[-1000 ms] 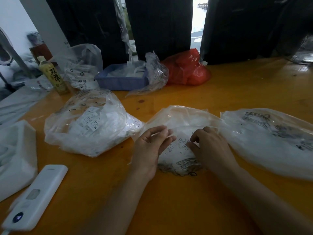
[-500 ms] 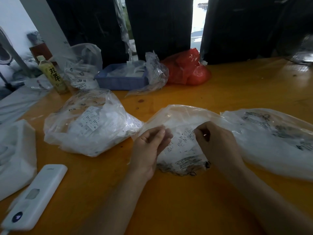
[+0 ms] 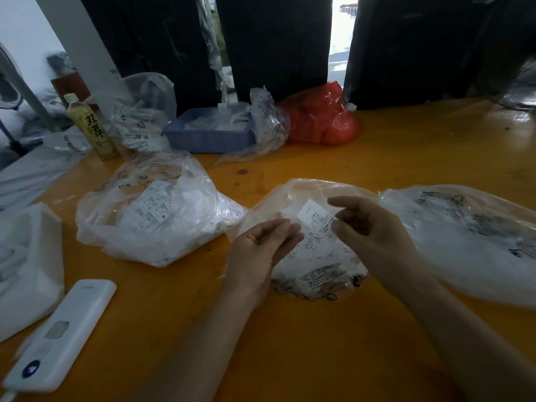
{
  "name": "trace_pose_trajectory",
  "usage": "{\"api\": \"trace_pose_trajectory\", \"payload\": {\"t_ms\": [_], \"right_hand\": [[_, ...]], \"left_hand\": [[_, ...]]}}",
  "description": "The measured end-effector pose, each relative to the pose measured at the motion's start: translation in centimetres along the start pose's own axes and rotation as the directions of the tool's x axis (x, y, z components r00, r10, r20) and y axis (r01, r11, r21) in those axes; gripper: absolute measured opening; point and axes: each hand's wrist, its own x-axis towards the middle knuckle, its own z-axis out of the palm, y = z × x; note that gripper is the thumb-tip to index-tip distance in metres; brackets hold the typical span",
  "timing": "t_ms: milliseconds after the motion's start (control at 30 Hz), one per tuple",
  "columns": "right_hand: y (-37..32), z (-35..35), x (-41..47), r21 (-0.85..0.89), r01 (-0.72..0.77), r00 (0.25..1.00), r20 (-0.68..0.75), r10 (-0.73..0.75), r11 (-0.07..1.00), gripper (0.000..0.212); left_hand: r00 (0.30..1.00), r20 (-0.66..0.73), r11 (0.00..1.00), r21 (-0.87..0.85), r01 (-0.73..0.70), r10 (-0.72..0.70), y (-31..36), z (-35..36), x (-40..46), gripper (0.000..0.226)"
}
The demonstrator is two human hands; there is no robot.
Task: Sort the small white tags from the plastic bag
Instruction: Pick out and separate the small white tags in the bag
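A clear plastic bag (image 3: pixel 316 268) holding small white printed tags lies on the orange table (image 3: pixel 290 343) in front of me. My right hand (image 3: pixel 374 230) pinches one white tag (image 3: pixel 314 217) between thumb and fingers and holds it lifted just above the bag. My left hand (image 3: pixel 261 250) rests on the bag's left side, palm turned inward, fingers loosely curled and touching the plastic; whether it grips the film I cannot tell. A second bag of tags (image 3: pixel 150 210) sits to the left, and a third clear bag (image 3: pixel 475 242) lies to the right.
A white handheld device (image 3: pixel 58 338) lies at the near left beside a white cloth bundle (image 3: pixel 26 268). At the back stand a green tea bottle (image 3: pixel 92 129), a blue tray (image 3: pixel 211 134) with plastic, a red bag (image 3: pixel 322 117) and dark hanging garments (image 3: pixel 272 44).
My right hand has risen from the bag's surface, lifting a white tag up and slightly right. My left hand has stayed nearly in place on the bag.
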Motion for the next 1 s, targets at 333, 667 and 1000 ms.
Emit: {"api": "trace_pose_trajectory", "payload": {"t_ms": [333,667,1000], "right_hand": [[0.1,0.1,0.2,0.298,-0.107,0.992,-0.034,0.123,0.948,0.010],[-0.7,0.8,-0.5,0.072,-0.068,0.998,-0.012,0.069,0.995,0.015],[-0.2,1.3,-0.5,-0.030,-0.057,0.998,-0.042,0.056,0.998,0.010]], "left_hand": [[0.998,0.059,0.999,0.029,0.034,-0.035,0.2,0.6,-0.5,0.019],[0.992,0.115,0.998,0.029,0.048,-0.051,0.3,0.7,-0.8,0.018],[0.992,0.120,0.999,0.023,0.037,-0.040,0.3,0.8,-0.9,0.024]]}}
